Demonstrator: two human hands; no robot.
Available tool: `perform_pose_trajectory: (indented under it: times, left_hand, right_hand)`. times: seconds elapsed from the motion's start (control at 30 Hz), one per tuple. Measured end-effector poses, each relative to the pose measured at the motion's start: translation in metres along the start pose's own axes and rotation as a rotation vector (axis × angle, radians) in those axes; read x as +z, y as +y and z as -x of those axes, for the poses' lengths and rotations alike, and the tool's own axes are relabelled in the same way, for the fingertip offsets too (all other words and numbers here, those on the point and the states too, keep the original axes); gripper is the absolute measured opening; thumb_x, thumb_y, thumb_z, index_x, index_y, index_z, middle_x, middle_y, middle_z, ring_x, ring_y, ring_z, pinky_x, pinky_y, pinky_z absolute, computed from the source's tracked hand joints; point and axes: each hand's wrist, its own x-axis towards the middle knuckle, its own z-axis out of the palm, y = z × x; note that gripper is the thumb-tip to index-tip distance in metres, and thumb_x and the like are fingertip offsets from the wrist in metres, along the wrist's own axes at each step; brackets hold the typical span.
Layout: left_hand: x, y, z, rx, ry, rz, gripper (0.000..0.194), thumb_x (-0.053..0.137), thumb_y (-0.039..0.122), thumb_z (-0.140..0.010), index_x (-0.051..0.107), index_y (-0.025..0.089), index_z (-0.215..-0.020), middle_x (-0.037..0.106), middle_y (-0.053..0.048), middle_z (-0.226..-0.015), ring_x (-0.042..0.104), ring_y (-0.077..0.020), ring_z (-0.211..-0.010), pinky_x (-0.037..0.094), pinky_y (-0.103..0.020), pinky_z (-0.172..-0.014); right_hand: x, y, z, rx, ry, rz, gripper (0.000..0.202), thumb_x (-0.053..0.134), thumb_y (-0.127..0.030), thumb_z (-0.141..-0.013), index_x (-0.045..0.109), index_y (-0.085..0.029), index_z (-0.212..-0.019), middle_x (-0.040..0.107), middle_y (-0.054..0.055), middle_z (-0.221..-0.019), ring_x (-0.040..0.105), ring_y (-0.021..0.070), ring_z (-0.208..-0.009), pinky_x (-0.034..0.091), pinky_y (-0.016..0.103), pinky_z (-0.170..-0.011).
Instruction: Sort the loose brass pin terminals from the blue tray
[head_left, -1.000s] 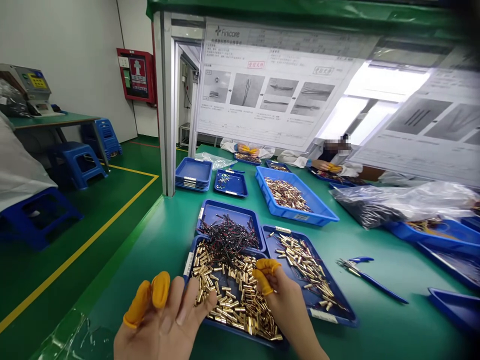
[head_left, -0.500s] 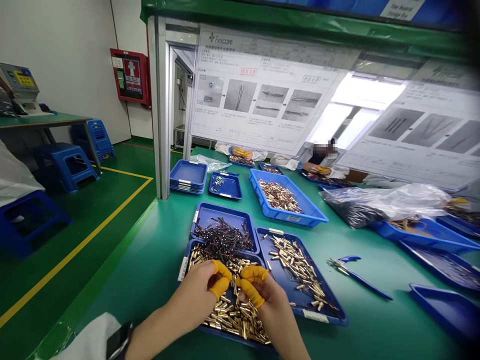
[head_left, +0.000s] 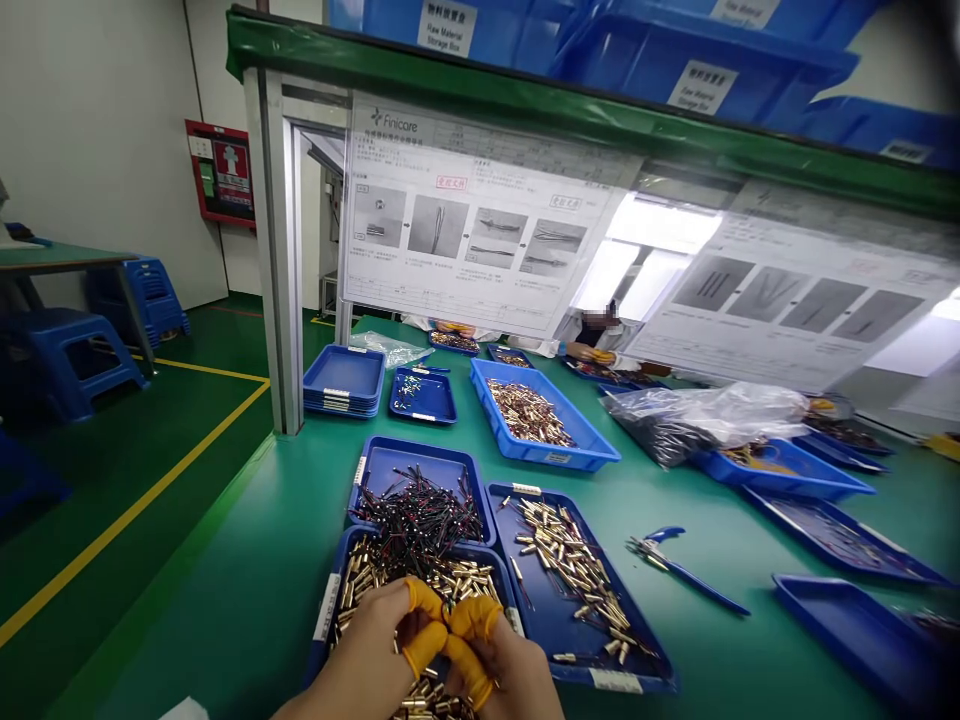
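Note:
My left hand and my right hand meet fingertip to fingertip, both wearing yellow finger cots. Each is closed in a pinch; whatever small piece lies between the fingertips is hidden. Beneath them, small gold-coloured metal tubes fill a blue tray. Just beyond, a heap of thin black-and-red wire pieces lies in another blue tray and spills over its near edge. To the right, gold-tipped wire pieces are scattered in a third tray.
Blue-handled cutters lie open at right, near an angled blue tray. A large blue bin of gold-coloured parts, stacked trays and a plastic bag stand farther back. Instruction sheets hang overhead. Co-workers' hands show behind.
The view has tilted up and shifted right, so the trays sit lower and farther left. My hands have drawn closer together, their fingertips now touching.

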Motion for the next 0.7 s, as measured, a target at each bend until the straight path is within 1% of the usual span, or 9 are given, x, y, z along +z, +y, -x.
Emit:
perform_pose_trajectory:
  times: [0.1, 0.2, 0.3, 0.4, 0.47, 0.57, 0.63, 0.7]
  left_hand:
    - [0.002, 0.001, -0.002, 0.007, 0.014, 0.01, 0.008, 0.048, 0.016, -0.07, 0.056, 0.019, -0.067, 0.055, -0.001, -0.071, 0.049, -0.0166, -0.067, 0.037, -0.024, -0.059]
    - [0.003, -0.002, -0.004, -0.001, 0.023, 0.062, 0.007, 0.048, 0.017, -0.067, 0.051, 0.018, -0.061, 0.047, 0.001, -0.062, 0.045, -0.0152, -0.06, 0.034, -0.024, -0.055]
    - [0.003, -0.007, -0.006, -0.02, 0.012, 0.207, 0.004, 0.049, 0.021, -0.066, 0.051, 0.017, -0.065, 0.047, 0.001, -0.062, 0.045, -0.0157, -0.06, 0.036, -0.026, -0.056]
    - [0.002, -0.011, -0.006, -0.03, -0.009, 0.307, 0.009, 0.051, 0.023, -0.064, 0.051, 0.016, -0.069, 0.05, -0.001, -0.068, 0.048, -0.0175, -0.065, 0.039, -0.028, -0.061]
    - [0.001, -0.011, -0.005, -0.031, -0.057, 0.344, 0.009, 0.051, 0.024, -0.066, 0.05, 0.017, -0.072, 0.051, -0.002, -0.071, 0.05, -0.0179, -0.069, 0.04, -0.029, -0.064]
    - [0.002, -0.009, -0.003, -0.052, -0.118, 0.354, 0.011, 0.053, 0.024, -0.068, 0.05, 0.017, -0.076, 0.052, -0.001, -0.073, 0.051, -0.0181, -0.071, 0.041, -0.029, -0.066]
    - [0.004, -0.008, -0.002, -0.057, -0.102, 0.304, 0.009, 0.055, 0.022, -0.067, 0.051, 0.017, -0.074, 0.053, -0.001, -0.072, 0.052, -0.0186, -0.071, 0.041, -0.029, -0.065]
    - [0.005, -0.009, -0.003, -0.037, -0.051, 0.247, 0.004, 0.053, 0.02, -0.069, 0.053, 0.016, -0.071, 0.055, -0.002, -0.072, 0.052, -0.0192, -0.071, 0.041, -0.029, -0.065]
  right_hand:
    - [0.0, 0.003, -0.001, 0.003, -0.061, 0.049, 0.005, 0.055, -0.026, -0.075, 0.051, -0.023, -0.074, 0.068, 0.0, -0.06, 0.066, 0.0173, -0.053, 0.049, 0.023, -0.051]
    - [0.001, 0.004, 0.0, 0.04, -0.116, 0.046, 0.007, 0.052, -0.026, -0.079, 0.048, -0.023, -0.073, 0.067, 0.0, -0.055, 0.066, 0.0171, -0.051, 0.049, 0.023, -0.049]
    - [0.004, 0.004, 0.0, 0.021, -0.102, -0.06, 0.009, 0.05, -0.029, -0.081, 0.047, -0.022, -0.076, 0.068, 0.001, -0.054, 0.065, 0.0169, -0.049, 0.049, 0.024, -0.05]
    - [0.006, 0.0, 0.0, 0.026, -0.082, -0.156, 0.014, 0.051, -0.034, -0.081, 0.048, -0.021, -0.076, 0.066, 0.0, -0.052, 0.064, 0.0163, -0.048, 0.048, 0.023, -0.05]
    - [0.005, -0.005, 0.0, 0.041, -0.063, -0.127, 0.011, 0.052, -0.031, -0.079, 0.051, -0.021, -0.075, 0.064, -0.001, -0.05, 0.064, 0.0161, -0.048, 0.047, 0.023, -0.05]
    - [0.004, -0.012, 0.0, 0.054, -0.023, -0.046, 0.005, 0.057, -0.02, -0.072, 0.052, -0.021, -0.071, 0.063, -0.002, -0.054, 0.063, 0.0156, -0.05, 0.046, 0.022, -0.05]
    - [0.004, -0.013, 0.0, 0.068, -0.014, -0.019, 0.009, 0.057, -0.014, -0.067, 0.051, -0.021, -0.069, 0.062, -0.003, -0.055, 0.062, 0.0148, -0.049, 0.046, 0.021, -0.048]
    - [0.005, -0.012, -0.001, 0.089, -0.016, -0.03, 0.009, 0.055, -0.013, -0.066, 0.052, -0.021, -0.071, 0.06, -0.004, -0.055, 0.06, 0.014, -0.047, 0.046, 0.021, -0.047]
